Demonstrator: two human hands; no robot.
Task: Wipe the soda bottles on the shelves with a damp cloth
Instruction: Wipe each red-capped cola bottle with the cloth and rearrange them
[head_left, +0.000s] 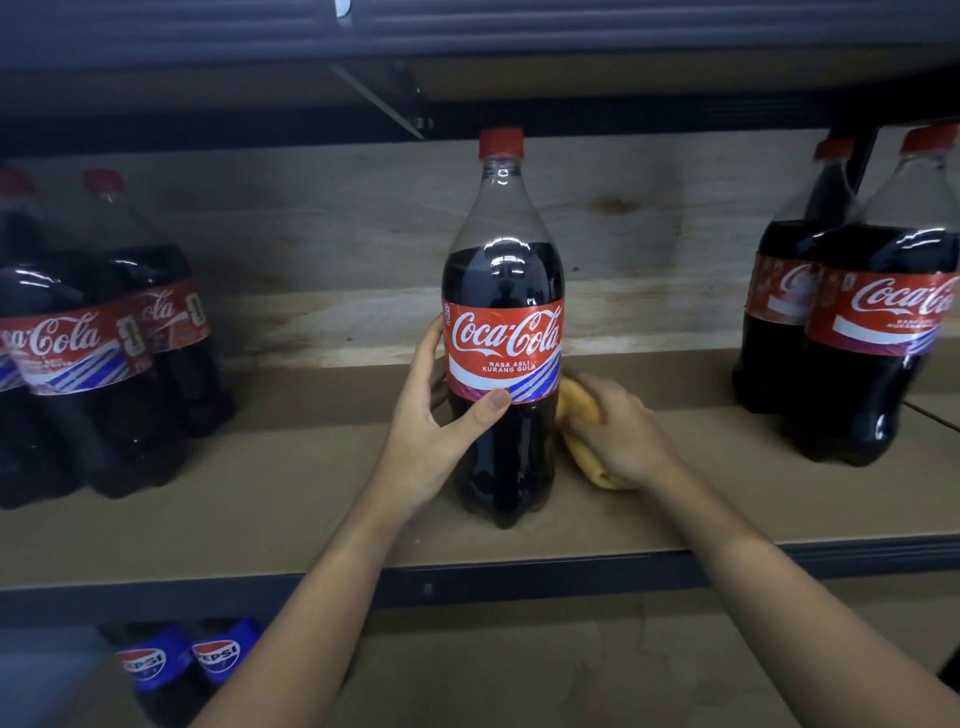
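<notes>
Nearest, Pepsi bottles (179, 662) at 7 o'clock, lower shelf. Up on the shelf (260, 499): left hand (434, 421) clamped round the centre bottle (503, 332), thumb on label edge. Right hand (621, 428) closed on a yellow cloth (576, 410), pressed to the bottle's 3 o'clock side, low. Path is tight: Coke pair (93, 353) at 9 o'clock, another pair (852, 322) at 3. Plywood back (322, 223) behind.

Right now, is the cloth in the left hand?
No: the right hand grips the yellow cloth beside the centre bottle, while the left hand steadies that bottle.
</notes>
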